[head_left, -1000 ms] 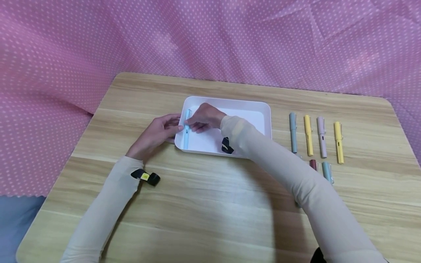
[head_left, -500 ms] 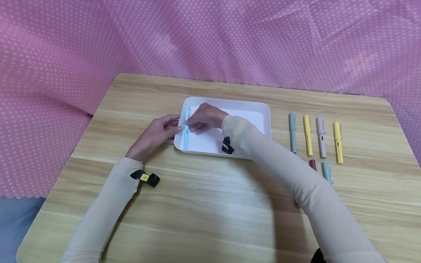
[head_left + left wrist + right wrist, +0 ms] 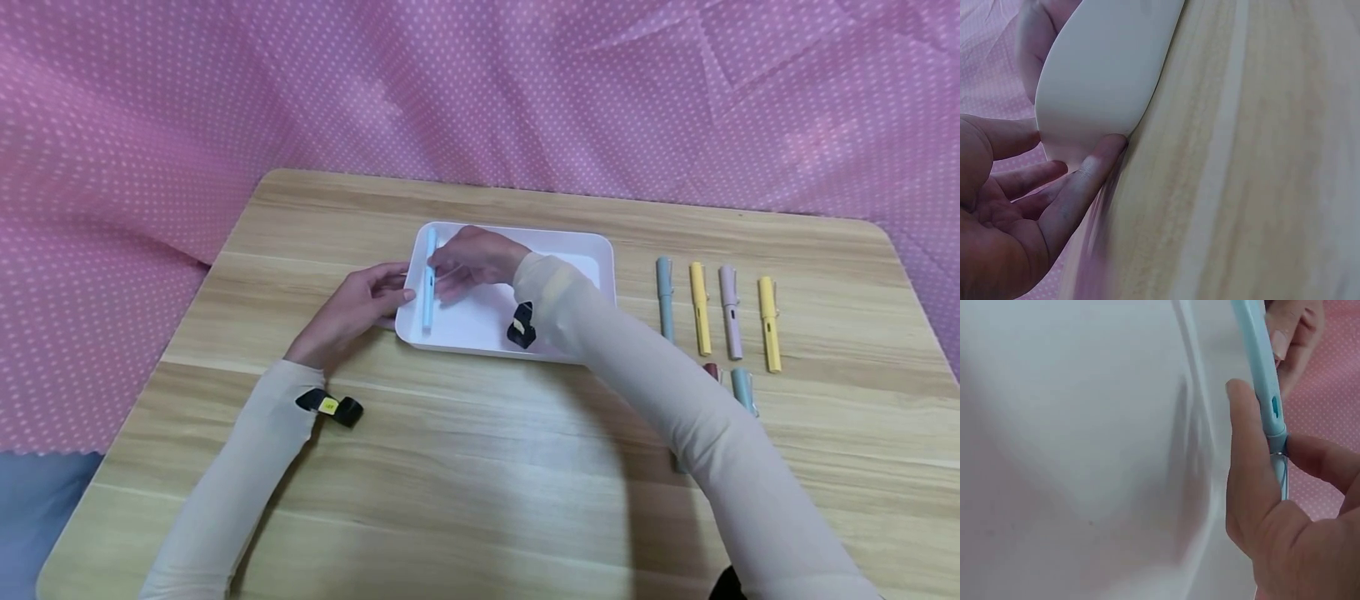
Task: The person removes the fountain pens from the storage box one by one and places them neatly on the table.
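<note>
My right hand [image 3: 480,257] pinches a light blue pen [image 3: 429,296] between thumb and fingers, above the left end of a white tray [image 3: 517,339]. In the right wrist view the pen [image 3: 1260,359] stands off the tray floor, its clip end by my right hand [image 3: 1297,525]. My left hand [image 3: 352,308] holds the tray's left wall, thumb at the rim and fingers outside. The left wrist view shows the fingers of my left hand [image 3: 1029,212] against the outside of the tray wall [image 3: 1104,69], one fingertip low near the table.
Right of the tray lie a grey-blue pen [image 3: 665,296], yellow pens [image 3: 701,308] [image 3: 769,325] and a lilac pen [image 3: 731,312]. Nearer, my right sleeve [image 3: 675,408] partly covers a dark red pen [image 3: 712,371] and a teal pen [image 3: 742,389]. A pink dotted cloth [image 3: 480,100] hangs behind the table [image 3: 450,467].
My right hand has raised the light blue pen from the tray floor and shifted slightly right. My left hand stays at the tray's left wall.
</note>
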A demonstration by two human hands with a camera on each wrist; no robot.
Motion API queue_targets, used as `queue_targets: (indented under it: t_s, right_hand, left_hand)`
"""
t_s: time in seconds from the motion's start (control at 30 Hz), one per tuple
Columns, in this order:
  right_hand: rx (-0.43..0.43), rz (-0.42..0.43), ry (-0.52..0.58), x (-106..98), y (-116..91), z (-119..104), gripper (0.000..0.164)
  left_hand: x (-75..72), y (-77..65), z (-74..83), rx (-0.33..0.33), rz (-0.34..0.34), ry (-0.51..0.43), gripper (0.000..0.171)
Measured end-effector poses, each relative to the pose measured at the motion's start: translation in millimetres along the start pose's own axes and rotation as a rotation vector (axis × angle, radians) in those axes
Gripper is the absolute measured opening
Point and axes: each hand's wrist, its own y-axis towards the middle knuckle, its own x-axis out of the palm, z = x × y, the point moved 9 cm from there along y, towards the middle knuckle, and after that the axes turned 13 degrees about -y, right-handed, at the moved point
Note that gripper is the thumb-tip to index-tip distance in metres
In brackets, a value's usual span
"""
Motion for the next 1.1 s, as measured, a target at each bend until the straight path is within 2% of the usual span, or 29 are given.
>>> queue_targets:
  t_s: [0.23,0.53,0.83,1.1]
  right_hand:
    - [0.014,0.006,0.066,-3.4,-5.1,1.9,0.016]
    - [-0.01,0.023,0.1,-10.7,-14.8,1.9,0.009]
    - [-0.031,0.094,0.22,-34.6,-37.7,0.4,0.013]
    - [-0.111,0.154,0.238,-53.6,-65.4,-3.7,0.019]
  left_hand:
    - [0.5,1.5,1.0,0.002,-0.001,0.012,0.058]
    - [2.7,2.3,1.8,-0.009,-0.003,0.015,0.058]
    - [0.8,2.5,-2.5,-0.036,0.018,0.021,0.059]
    - [0.6,1.8,-3.7,-0.051,0.013,-0.001,0.055]
